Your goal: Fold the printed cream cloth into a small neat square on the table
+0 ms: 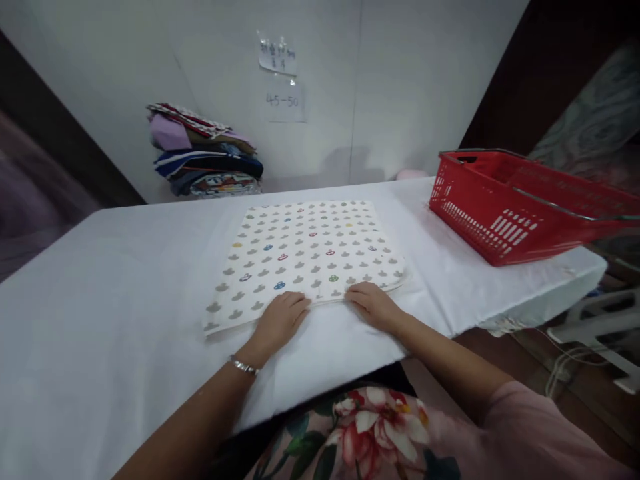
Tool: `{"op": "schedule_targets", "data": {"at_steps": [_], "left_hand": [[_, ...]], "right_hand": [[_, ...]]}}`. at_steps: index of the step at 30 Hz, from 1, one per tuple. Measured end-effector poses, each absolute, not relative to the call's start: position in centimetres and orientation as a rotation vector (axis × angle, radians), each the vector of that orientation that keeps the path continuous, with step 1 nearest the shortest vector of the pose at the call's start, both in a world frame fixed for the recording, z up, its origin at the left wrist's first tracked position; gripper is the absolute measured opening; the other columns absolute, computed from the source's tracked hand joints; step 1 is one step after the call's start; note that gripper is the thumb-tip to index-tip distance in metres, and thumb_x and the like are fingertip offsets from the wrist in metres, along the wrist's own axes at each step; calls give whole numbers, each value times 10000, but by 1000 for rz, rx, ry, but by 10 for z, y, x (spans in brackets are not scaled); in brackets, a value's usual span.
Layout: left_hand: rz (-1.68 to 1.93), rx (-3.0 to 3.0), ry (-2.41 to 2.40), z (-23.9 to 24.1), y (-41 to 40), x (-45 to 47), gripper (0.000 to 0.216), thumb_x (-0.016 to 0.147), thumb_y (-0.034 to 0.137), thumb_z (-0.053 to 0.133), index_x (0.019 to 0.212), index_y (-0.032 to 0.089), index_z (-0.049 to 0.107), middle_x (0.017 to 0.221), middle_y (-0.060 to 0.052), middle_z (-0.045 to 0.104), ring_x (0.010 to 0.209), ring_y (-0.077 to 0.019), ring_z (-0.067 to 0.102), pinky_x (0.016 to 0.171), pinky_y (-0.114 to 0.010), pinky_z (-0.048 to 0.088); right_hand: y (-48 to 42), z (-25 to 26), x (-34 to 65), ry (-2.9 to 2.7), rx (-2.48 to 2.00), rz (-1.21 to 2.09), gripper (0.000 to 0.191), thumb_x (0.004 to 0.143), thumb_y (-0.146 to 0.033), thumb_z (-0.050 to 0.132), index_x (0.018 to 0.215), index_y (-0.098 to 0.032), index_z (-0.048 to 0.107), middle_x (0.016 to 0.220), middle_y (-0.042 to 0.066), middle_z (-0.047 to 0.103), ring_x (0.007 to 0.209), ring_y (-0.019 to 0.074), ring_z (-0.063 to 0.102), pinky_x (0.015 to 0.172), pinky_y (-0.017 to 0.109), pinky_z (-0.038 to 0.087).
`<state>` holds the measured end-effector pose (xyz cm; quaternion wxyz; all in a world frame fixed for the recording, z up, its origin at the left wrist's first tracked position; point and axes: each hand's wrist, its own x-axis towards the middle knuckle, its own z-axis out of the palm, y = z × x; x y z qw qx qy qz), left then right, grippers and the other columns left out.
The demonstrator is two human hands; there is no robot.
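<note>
Folded patterned cloth (pixel 305 257) lay flat mid-table (pixel 100 280), stretching away from both hands, left hand (pixel 280 320) and right hand (pixel 373 305) resting palms-down, fingers loosely spread, on its near edge, equally close, gripping nothing, red basket (pixel 505 213) well off right

Single head-worn view, no second view to overlap with. It looks forward and down across the white cloth-covered table (pixel 100 300), facing the pale back wall (pixel 400 87). Close range: near table edge sits right under the lens. Wide-angle, probably; the edges bow and the right side blurs.
</note>
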<state>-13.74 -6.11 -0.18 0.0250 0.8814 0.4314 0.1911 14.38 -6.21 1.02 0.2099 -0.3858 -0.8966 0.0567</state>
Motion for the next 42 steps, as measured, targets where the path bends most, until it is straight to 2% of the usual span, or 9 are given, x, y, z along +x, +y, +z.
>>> {"op": "schedule_targets", "data": {"at_steps": [8, 11, 15, 17, 20, 23, 26, 32, 42], "left_hand": [[569, 2679, 1523, -5, -68, -201, 337, 896, 356, 377, 1023, 260, 674, 1031, -54, 683, 966, -235, 613, 865, -410, 501], [642, 2650, 1580, -6, -74, -218, 298, 887, 383, 395, 1030, 362, 656, 1031, 5, 679, 970, -231, 613, 868, -424, 511], [757, 2599, 1620, -6, -80, -221, 257, 869, 405, 436, 1042, 489, 606, 1025, 82, 666, 977, -219, 609, 873, -422, 516], [776, 2574, 1639, -3, -79, -219, 241, 863, 412, 444, 1015, 500, 610, 1007, 93, 665, 971, -217, 608, 879, -420, 511], [782, 2535, 1733, 4, -72, -223, 232, 870, 423, 417, 937, 459, 637, 979, 86, 666, 968, -215, 601, 887, -420, 503], [757, 2451, 1936, 11, -64, -237, 269, 875, 440, 385, 892, 402, 651, 997, 73, 665, 1004, -228, 584, 899, -439, 491], [612, 2313, 2146, 14, -56, -253, 306, 859, 465, 387, 918, 351, 664, 1067, 55, 661, 1052, -261, 562, 904, -474, 474], [266, 1972, 2334, 17, -48, -261, 451, 856, 452, 392, 1070, 148, 649, 1219, -120, 587, 1102, -285, 530, 899, -401, 456], [323, 1943, 2333, 19, -52, -257, 400, 872, 443, 401, 1041, 168, 637, 1218, -98, 578, 1114, -270, 511, 920, -388, 441]], "right_hand": [[-75, -2, 242, -2312, -1236, -86, 313, 907, -185, 415, 1134, -209, 629, 1156, 99, 637, 1079, 247, 563, 937, 466, 458], [-78, -5, 273, -2053, -1390, -76, 272, 873, -223, 448, 1029, -191, 669, 1133, 123, 643, 1076, 262, 567, 917, 483, 466], [-79, -3, 285, -1493, -1618, 420, 277, 804, -373, 543, 954, -173, 663, 907, 98, 696, 794, 209, 643, 687, 363, 546], [-78, 1, 279, -1251, -1644, 737, 305, 760, -410, 587, 927, -162, 651, 808, 74, 694, 634, 163, 624, 544, 286, 520], [-72, 9, 265, -1082, -1635, 983, 259, 713, -415, 632, 779, -164, 629, 693, 42, 668, 502, 117, 564, 438, 227, 449], [-64, 15, 256, -1095, -1662, 1031, 252, 719, -415, 636, 673, -171, 593, 533, -2, 598, 421, 92, 501, 392, 201, 387], [-57, 15, 252, -1141, -1701, 1024, 279, 749, -428, 614, 641, -174, 571, 474, -17, 560, 394, 83, 472, 370, 188, 339], [-45, 17, 245, -1152, -1804, 994, 290, 768, -398, 596, 592, -182, 517, 388, -46, 478, 326, 56, 349, 336, 188, 242], [-32, 23, 245, -1114, -1616, 1048, 283, 665, -398, 671, 583, -177, 515, 438, -42, 497, 373, 64, 405, 351, 186, 246]]}}
